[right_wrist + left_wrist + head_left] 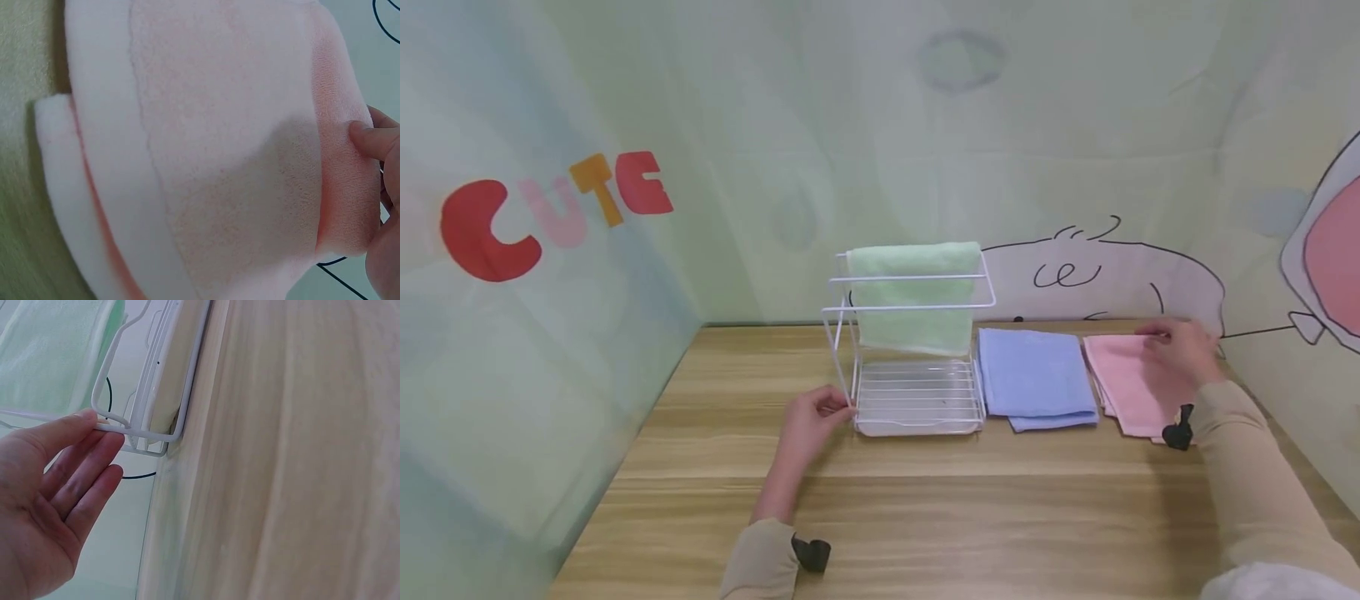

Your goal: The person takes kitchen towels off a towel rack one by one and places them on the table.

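Note:
A white wire rack (908,307) stands on the table, a light green towel (917,292) draped over its upper bars. My left hand (811,423) pinches the rack's lower left front wire between thumb and fingers, as the left wrist view shows close up. To the right of the rack lies a folded blue towel (1037,375). Farther right is a folded pink towel (1131,387). My right hand (1186,348) pinches its far folded edge, thumb (369,139) on top and fingers behind; in the right wrist view that edge is lifted.
A clear tray (917,427) sits in the bottom of the rack. The wooden table (925,517) reaches back to a printed curtain (760,167) with the letters CUTE on its left part. Black straps (811,552) show at both wrists.

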The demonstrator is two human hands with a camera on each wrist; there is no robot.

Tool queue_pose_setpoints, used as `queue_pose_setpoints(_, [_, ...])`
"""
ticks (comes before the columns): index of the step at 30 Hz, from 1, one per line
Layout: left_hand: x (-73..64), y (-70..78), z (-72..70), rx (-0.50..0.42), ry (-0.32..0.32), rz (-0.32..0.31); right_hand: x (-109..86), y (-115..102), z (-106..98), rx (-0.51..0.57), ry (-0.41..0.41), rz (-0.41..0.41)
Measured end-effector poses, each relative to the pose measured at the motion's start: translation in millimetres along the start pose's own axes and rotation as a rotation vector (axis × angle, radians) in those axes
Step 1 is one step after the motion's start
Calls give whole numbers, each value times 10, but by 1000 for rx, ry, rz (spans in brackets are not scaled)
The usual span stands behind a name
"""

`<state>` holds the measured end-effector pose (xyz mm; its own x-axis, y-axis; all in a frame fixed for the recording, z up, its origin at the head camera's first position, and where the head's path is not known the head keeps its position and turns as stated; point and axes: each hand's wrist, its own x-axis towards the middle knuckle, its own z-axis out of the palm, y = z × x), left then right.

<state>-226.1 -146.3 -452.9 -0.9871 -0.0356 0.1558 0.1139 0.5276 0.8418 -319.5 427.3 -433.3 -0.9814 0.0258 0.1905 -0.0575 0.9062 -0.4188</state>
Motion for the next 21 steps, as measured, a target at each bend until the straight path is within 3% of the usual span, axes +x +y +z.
queue_pose_setpoints(13, [2, 8, 9, -3, -2, -14, -43, -35, 22, -3, -10, 44])
queue_pose_setpoints(21, [0, -3, 8, 2, -3, -31, -65, -60, -35, -23, -20, 31])
